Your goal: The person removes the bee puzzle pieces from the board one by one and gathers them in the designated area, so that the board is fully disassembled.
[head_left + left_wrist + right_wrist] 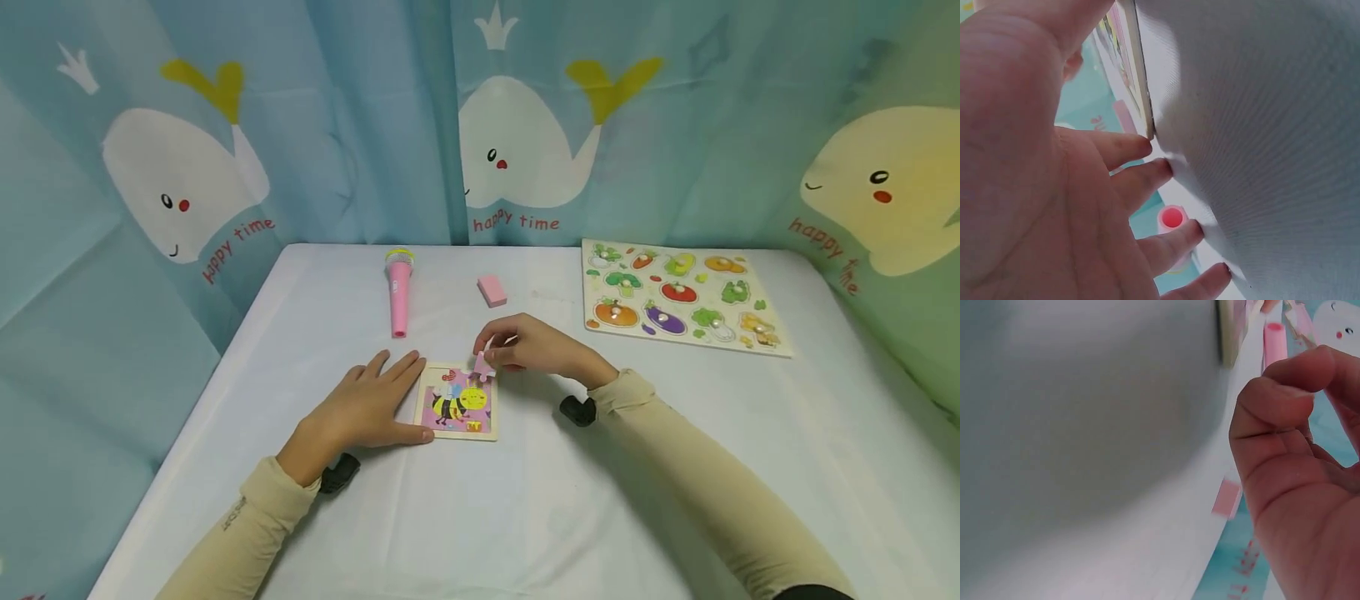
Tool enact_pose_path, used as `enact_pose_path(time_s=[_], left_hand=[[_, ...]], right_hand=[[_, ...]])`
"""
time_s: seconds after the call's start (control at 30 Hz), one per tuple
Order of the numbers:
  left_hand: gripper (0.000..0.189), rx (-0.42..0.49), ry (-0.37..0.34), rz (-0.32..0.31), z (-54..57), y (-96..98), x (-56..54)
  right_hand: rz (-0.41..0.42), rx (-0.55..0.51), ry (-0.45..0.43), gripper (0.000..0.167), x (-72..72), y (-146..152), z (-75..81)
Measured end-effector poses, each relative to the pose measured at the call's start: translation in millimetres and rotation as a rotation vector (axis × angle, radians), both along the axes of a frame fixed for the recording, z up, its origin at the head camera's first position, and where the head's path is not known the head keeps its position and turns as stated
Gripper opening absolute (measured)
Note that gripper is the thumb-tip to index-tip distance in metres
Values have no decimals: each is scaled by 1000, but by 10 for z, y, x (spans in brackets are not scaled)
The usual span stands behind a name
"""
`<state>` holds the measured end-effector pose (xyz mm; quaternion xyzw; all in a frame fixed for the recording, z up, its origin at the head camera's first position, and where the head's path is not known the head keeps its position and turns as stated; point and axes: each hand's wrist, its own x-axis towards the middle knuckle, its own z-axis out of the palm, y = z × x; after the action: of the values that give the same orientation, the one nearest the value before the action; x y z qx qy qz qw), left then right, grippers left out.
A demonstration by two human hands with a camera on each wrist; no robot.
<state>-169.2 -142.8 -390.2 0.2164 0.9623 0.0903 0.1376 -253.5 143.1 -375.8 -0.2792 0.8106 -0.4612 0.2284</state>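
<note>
A small square jigsaw puzzle [448,408] with a bee picture lies in a light wooden frame on the white table. Over its upper right corner, my right hand [528,346] pinches a pink puzzle piece [482,365] between thumb and fingers. In the right wrist view that piece [1300,324] shows beyond the fingertips. With fingers spread, my left hand [367,408] rests along the puzzle's left side, thumb at the lower edge. The left wrist view shows its index fingertip [1141,146] touching the frame's corner.
Behind the puzzle lie a pink toy microphone [400,296] and a pink block [492,291]. A vegetable peg board [682,296] lies at the back right. A blue whale-print curtain [397,125] closes off the table's far edge.
</note>
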Motion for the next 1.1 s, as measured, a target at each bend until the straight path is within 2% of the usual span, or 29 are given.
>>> enact_pose_path(time_s=[0.27,0.67,0.93,1.1], left_hand=[[108,22,-26,20,15,-40,36],[107,5,-12,-7,17,-8,22],[108,2,-14,-12,21,13,15],[107,13,-14,-16,10,3,16]], right_hand=[[-62,25,-1,18,22,322,13],[-217,92,-1,25,89,839,36],[-289,62,30,11,125,1169,57],[-328,81,26,12,125,1377,21]])
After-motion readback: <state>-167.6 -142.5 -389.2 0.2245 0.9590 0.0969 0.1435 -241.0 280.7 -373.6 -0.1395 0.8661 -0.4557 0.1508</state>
